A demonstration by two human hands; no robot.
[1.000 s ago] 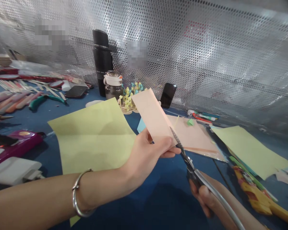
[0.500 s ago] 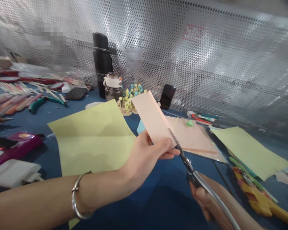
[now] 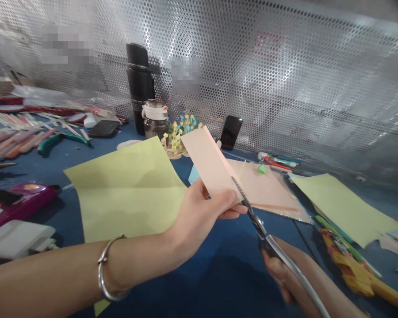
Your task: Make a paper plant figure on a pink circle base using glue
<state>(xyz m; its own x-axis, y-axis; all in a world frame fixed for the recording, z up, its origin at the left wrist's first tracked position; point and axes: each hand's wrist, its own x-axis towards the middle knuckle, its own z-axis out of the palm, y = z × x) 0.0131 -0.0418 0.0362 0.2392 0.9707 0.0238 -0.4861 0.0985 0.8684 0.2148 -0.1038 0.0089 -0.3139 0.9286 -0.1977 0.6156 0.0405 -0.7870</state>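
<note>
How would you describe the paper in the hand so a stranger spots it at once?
Find the perforated metal screen behind the blue table. In front of it, the left hand holds up a peach paper strip. Unlike the flat yellow-green sheets, it stands up in the air, with scissors at its edge.

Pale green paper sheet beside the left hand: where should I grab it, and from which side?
Best to pinch the pale green paper sheet at its outer corner on the view's left, coming from that side. It lies flat on the blue tabletop, and the left forearm covers its near edge, so that corner looks free.
</note>
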